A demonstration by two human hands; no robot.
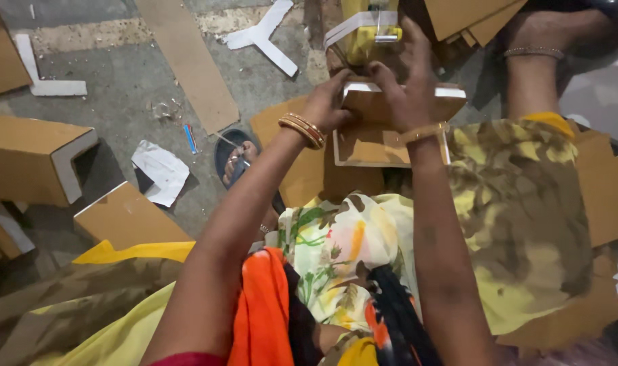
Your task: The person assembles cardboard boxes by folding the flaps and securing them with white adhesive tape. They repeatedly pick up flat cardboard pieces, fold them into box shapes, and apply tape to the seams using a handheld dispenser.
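Cardboard box [390, 102] gripped by both hands: left hand [329, 102] at its edge, right hand [407, 88] over its top, hiding the yellow device [363, 37] behind.

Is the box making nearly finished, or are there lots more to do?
Some looks done: a folded cardboard box lies on the floor. In hand: both the left hand and right hand press a small box. Left: flat cardboard sheets remain unfolded.

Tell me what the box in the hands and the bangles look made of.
Box: looks like brown cardboard, matte, with a white inner face showing at the cut edges. Both hands, left and right, grip it. Bangles: likely metal, gold-coloured with a slight shine; plastic cannot be ruled out.
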